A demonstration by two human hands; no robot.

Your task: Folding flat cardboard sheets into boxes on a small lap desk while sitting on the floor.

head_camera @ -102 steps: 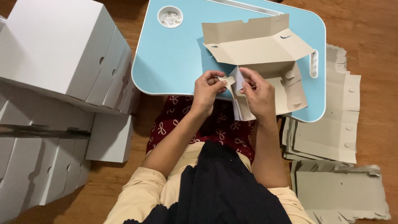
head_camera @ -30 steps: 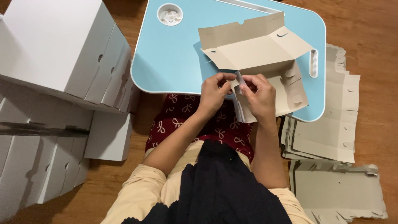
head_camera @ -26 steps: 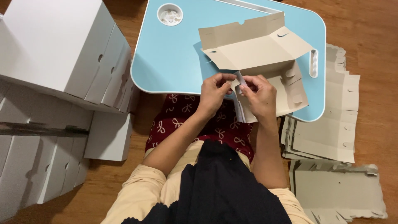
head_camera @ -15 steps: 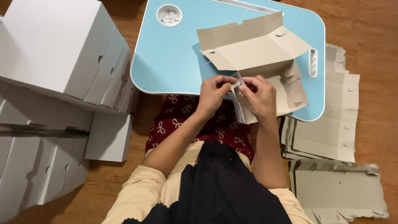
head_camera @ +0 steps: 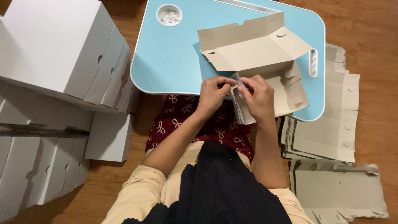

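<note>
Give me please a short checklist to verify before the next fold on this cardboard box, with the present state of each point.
1. Both hands on the flap: ok. The left hand and right hand pinch the near corner of the cardboard box.
2. Box supported: ok, it lies on the blue lap table.
3. Far lid panel out of the way: ok, it stands open.
4. Tab seated in its slot: cannot tell, fingers cover it.
5. Flat blanks at hand: ok, stacked on the floor beside the right arm.
6. Finished white boxes apart from the work: ok.
</note>
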